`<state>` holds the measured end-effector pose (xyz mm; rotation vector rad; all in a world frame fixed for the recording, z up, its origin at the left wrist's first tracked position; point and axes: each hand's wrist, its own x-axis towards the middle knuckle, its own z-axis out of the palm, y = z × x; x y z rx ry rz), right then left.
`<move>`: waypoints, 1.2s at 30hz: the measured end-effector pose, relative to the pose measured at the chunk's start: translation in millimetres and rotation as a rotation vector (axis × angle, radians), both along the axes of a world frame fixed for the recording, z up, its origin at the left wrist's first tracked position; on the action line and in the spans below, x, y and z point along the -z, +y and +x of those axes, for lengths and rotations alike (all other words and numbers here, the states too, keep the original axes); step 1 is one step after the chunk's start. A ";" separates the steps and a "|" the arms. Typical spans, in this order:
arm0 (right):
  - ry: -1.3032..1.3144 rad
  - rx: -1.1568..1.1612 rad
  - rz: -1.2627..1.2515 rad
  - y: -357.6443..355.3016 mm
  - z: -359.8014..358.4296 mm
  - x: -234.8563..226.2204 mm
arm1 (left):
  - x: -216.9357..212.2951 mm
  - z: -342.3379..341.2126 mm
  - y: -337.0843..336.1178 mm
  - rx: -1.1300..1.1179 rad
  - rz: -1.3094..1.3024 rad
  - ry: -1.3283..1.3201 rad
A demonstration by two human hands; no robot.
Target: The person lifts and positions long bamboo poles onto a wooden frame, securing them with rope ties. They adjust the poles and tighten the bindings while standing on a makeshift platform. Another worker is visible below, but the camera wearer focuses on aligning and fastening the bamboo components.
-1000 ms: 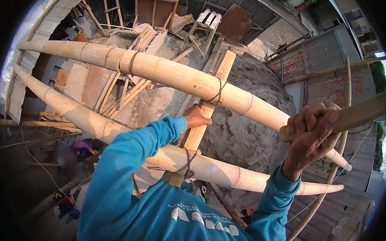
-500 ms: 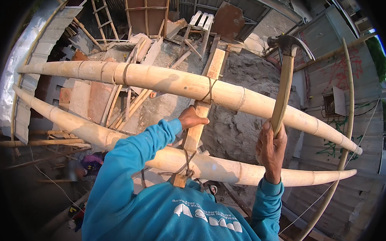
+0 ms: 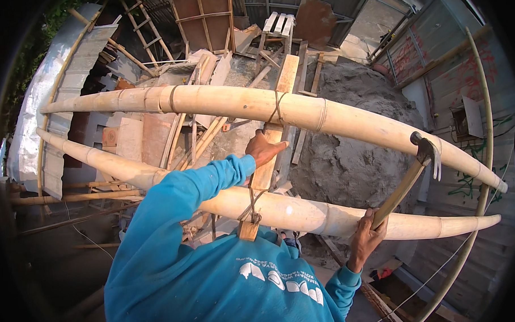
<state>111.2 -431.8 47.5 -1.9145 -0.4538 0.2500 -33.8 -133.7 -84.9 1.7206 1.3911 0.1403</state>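
Observation:
Two long pale bamboo poles, the farther pole and the nearer pole, run from left to right in front of me. A wooden board crosses both, tied to them with dark cord. My left hand is closed on the board between the poles, its thumb lying over the top face. In my right hand is a claw hammer, gripped low on its wooden handle. The hammer tilts up to the right, its metal head in front of the farther pole. That hand is beside the nearer pole.
Below, a heap of grey sand lies right of the poles' middle. Loose boards are scattered on the left. A wooden ladder leans at the back. A thin upright pole meets the bamboo ends near a metal sheet wall.
My right hand has come down with the hammer, which has gone from nearly upright to tilted rightward. My left hand stays on the board. The whole view has shifted slightly.

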 end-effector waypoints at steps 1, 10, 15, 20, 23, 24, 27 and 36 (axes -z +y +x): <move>0.016 0.010 0.016 -1.4 -1.0 1.5 | 1.9 -0.4 0.4 0.009 -0.003 0.009; 0.117 0.042 0.145 -15.2 -5.3 15.9 | 20.9 -9.9 -0.4 0.003 0.025 -0.195; 0.143 0.017 0.250 -23.4 0.8 27.4 | 5.2 -5.5 1.5 0.023 0.016 -0.045; 0.140 -0.075 0.299 -22.8 5.8 25.7 | 23.1 -10.7 12.4 0.119 0.086 0.002; 0.092 -0.115 0.316 -24.5 8.3 29.6 | 7.0 -9.0 22.4 0.280 0.006 0.189; 0.103 -0.138 0.329 -24.1 7.9 29.3 | -3.0 -14.0 25.4 0.340 -0.040 0.281; 0.129 -0.174 0.329 -25.0 10.3 23.5 | -39.7 -38.5 15.7 0.505 0.135 0.427; 0.063 -0.314 0.355 -27.4 11.9 27.2 | -124.1 -198.7 -117.5 -0.682 1.106 -0.375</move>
